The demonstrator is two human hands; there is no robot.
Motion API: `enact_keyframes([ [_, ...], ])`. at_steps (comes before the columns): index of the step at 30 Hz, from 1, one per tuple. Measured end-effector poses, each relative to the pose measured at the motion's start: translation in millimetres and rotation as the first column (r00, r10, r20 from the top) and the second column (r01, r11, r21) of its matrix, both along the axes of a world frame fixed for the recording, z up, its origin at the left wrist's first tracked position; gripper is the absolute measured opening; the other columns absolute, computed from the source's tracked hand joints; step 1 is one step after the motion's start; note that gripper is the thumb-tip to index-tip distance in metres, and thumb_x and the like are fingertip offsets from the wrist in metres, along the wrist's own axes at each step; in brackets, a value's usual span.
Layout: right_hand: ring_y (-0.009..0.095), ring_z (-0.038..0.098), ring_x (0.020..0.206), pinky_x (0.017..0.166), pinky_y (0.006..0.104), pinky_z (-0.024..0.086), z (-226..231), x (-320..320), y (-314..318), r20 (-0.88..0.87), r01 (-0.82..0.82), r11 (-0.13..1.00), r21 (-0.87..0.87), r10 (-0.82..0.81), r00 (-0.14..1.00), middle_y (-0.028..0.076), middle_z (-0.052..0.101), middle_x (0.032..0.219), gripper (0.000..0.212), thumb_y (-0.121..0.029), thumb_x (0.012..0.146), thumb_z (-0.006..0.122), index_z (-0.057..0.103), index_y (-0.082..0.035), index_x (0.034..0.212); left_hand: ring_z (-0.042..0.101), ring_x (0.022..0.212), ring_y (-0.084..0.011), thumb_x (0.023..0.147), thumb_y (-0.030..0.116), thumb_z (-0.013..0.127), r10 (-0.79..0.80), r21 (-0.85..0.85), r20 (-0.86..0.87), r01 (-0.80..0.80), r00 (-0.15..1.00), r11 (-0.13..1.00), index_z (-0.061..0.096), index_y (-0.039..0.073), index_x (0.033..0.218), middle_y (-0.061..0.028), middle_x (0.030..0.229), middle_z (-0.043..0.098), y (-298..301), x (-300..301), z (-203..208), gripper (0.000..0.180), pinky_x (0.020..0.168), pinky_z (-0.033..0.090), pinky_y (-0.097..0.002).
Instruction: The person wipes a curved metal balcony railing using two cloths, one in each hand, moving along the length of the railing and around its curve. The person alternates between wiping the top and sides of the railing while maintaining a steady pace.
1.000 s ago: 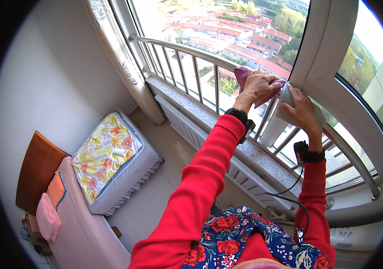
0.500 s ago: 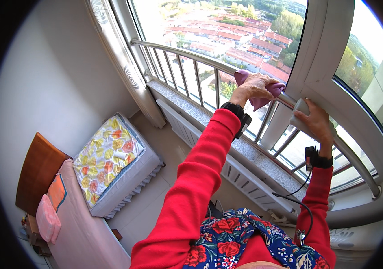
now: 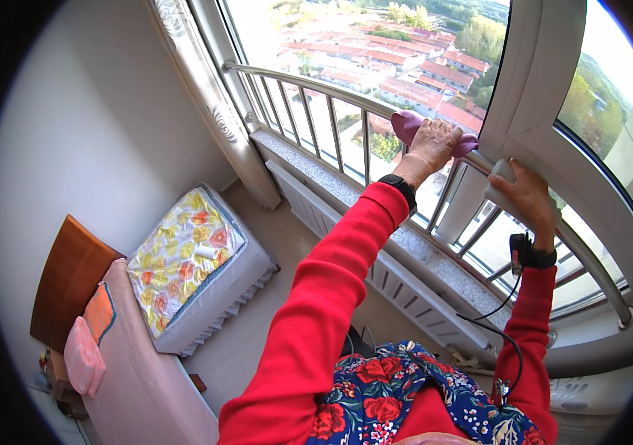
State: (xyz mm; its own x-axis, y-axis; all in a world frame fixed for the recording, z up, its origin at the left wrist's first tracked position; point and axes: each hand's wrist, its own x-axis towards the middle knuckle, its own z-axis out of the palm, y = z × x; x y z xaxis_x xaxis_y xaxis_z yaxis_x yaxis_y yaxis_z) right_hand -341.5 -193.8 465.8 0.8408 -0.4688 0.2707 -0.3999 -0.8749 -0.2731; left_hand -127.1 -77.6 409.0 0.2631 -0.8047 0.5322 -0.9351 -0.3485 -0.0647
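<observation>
From the head camera we see our left hand (image 3: 433, 144) pressed flat on a purple cloth (image 3: 410, 124), fingers curled over it and pinning it against the top of the metal railing (image 3: 309, 83). The cloth bunches out past the fingertips on the far side and peeks out to the right of the knuckles, close to the white window frame (image 3: 531, 81). Our right hand (image 3: 528, 194) sits lower and to the right of that grip, fingers wrapped tight around the same rail where it bends past the frame. Under both hands runs the grey stone sill (image 3: 405, 237), with a white radiator (image 3: 405, 289) below it. Well behind and left of the cloth stands 1 box under a flowered cover (image 3: 183, 252), beside a bed (image 3: 131, 371).
</observation>
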Motion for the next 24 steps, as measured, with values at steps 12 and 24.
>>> enact_keyframes([
  [12, 0.029, 0.069, 0.097, 0.092, 0.0392, 0.053, -14, 0, -4, 0.074, 0.023, 0.993, -0.114, -0.014, 0.997, 0.014, 0.069, 0.113, 0.060, -0.056, 0.083, 0.066, 0.061, -0.011, 0.122, 0.052, 0.106, -0.0276, 0.083, 0.005, 0.054, 0.010, -0.366, 0.181, 0.058, 0.983, 0.929, 0.047, 0.012, 0.119, -0.0087, 0.113, 0.056, 3, -10, -25, 0.037, 0.092, 0.036, -0.0430],
  [24, 0.028, 0.070, 0.095, 0.088, 0.0392, 0.054, -19, 2, -7, 0.067, 0.044, 0.982, -0.186, -0.032, 0.997, 0.012, 0.070, 0.111, 0.060, -0.058, 0.083, 0.066, 0.060, -0.013, 0.123, 0.051, 0.107, -0.0290, 0.075, 0.008, 0.067, -0.044, -0.344, 0.195, 0.110, 0.980, 0.933, 0.043, 0.017, 0.125, -0.0079, 0.112, 0.053, 8, 2, -23, 0.055, 0.094, 0.034, -0.0461],
])
